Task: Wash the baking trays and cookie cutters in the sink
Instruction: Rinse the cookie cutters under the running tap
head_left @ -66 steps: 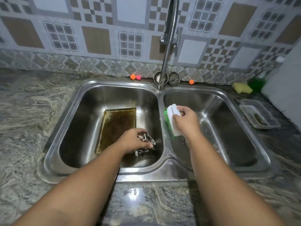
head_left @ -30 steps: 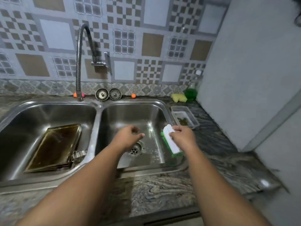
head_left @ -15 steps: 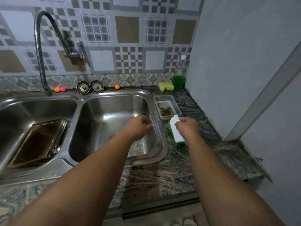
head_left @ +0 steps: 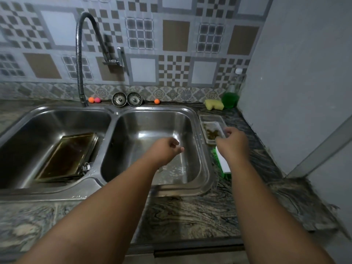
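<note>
A stained brown baking tray (head_left: 68,155) leans in the left basin of the steel double sink (head_left: 112,119). A metal cookie cutter (head_left: 86,166) lies at the tray's near right corner. My left hand (head_left: 165,151) hovers over the right basin with its fingers loosely curled and nothing in them. The white scrub brush with green bristles (head_left: 223,164) lies on the counter just right of the sink. My right hand (head_left: 231,143) is above the brush, holding nothing. Its fingertips are at the near end of a small clear tray (head_left: 211,121) with brown residue.
A flexible faucet (head_left: 79,60) rises behind the left basin. Two sink strainers (head_left: 127,99) and small orange and pink balls sit on the back ledge. A yellow sponge (head_left: 213,104) and a green soap bottle (head_left: 230,98) stand in the back right corner, by a grey wall.
My left hand let go of the cookie cutters in the left basin and moved over the right basin. My right hand carried the brush right, set it on the counter and released it.
</note>
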